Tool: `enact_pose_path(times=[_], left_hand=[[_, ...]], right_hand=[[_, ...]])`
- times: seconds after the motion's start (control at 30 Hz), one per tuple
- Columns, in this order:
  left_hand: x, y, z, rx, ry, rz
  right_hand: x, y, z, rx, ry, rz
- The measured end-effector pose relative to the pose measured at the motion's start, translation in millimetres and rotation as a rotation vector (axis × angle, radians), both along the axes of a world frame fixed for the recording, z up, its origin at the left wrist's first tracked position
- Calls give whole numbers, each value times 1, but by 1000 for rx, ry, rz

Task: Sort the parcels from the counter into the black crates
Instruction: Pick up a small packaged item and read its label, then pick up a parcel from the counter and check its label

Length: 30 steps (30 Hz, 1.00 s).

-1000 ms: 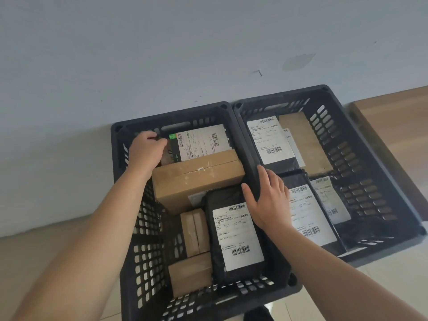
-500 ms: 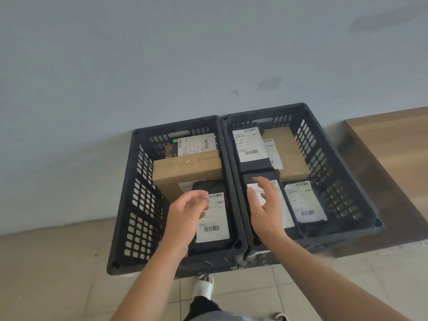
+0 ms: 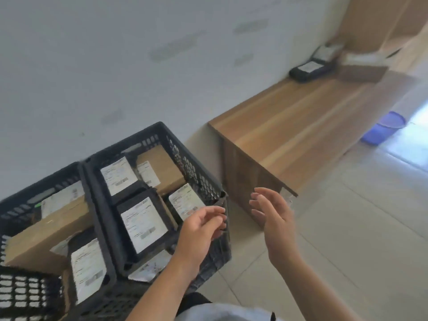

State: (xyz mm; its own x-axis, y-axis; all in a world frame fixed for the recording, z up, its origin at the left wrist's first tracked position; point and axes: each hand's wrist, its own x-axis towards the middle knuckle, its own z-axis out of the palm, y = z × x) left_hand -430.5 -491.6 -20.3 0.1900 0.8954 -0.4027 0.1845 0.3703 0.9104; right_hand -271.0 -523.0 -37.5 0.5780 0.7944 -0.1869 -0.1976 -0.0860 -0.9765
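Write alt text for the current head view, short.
Both hands, left hand and right hand, hover empty beside two black crates packed with labelled parcels. To the right, a wooden counter carries more parcels at its far end.

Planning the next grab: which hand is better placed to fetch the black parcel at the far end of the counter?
Right, probably. The right hand is open, empty, and on the counter side; the left hand hangs over the crate. The parcel looks beyond either hand's immediate reach.
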Motion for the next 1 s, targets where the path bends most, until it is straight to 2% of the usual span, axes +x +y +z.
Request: enact_pose_path(times=[0.27, 0.43, 0.77, 1.0], left_hand=[[164, 26, -5, -51, -50, -322], [273, 64, -20, -104, -85, -456], [488, 164, -2, -145, -202, -568], [605, 193, -8, -182, -140, -643]], right_hand=[[135, -51, -8, -18, 116, -390], [232, -42, -9, -47, 86, -540], [414, 22, 29, -114, 11, -651], [518, 44, 14, -125, 126, -744]])
